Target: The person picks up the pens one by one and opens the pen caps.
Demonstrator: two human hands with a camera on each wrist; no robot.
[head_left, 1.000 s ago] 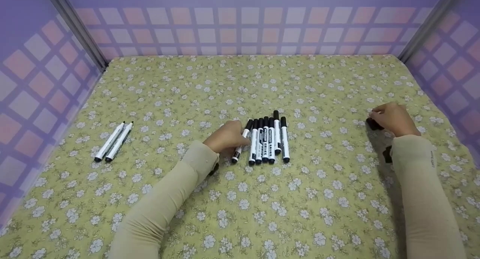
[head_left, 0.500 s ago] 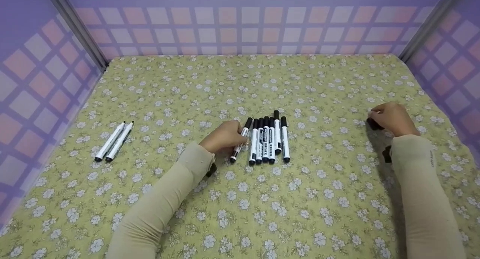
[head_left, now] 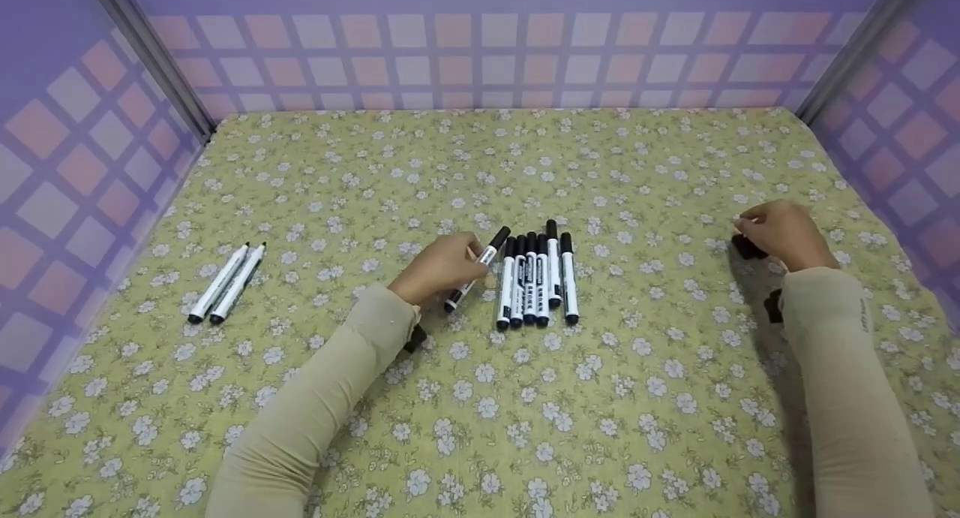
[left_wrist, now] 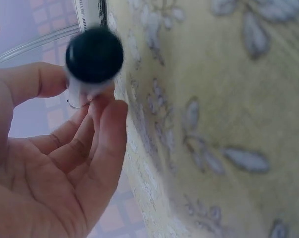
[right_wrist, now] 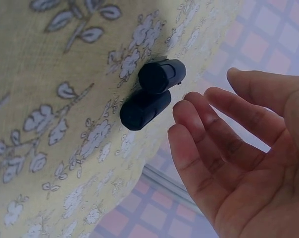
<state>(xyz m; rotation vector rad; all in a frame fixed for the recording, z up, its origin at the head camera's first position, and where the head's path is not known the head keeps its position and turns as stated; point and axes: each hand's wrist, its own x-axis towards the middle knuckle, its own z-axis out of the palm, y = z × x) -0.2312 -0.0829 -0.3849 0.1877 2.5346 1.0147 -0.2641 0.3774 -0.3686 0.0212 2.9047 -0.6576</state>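
Note:
A white whiteboard marker with a black cap (head_left: 486, 257) is pinched between the thumb and fingers of my left hand (head_left: 442, 266). In the left wrist view the marker's round black end (left_wrist: 95, 54) faces the camera, beyond the fingers. My right hand (head_left: 787, 233) is at the right side of the cloth, beside two loose black marker caps (head_left: 748, 248). The right wrist view shows one cap (right_wrist: 162, 76) lying against the other cap (right_wrist: 145, 109); the relaxed fingers (right_wrist: 189, 148) are near them and hold nothing.
Several capped markers (head_left: 530, 285) lie in a row just right of my left hand. Two uncapped markers (head_left: 229, 281) lie side by side at the left. Flowered yellow cloth (head_left: 480, 428) covers the table, with checkered panels (head_left: 480, 52) around its back and sides.
My left hand has shifted slightly left with the marker, which now tilts more and lies farther from the row. The right hand and the caps have barely moved.

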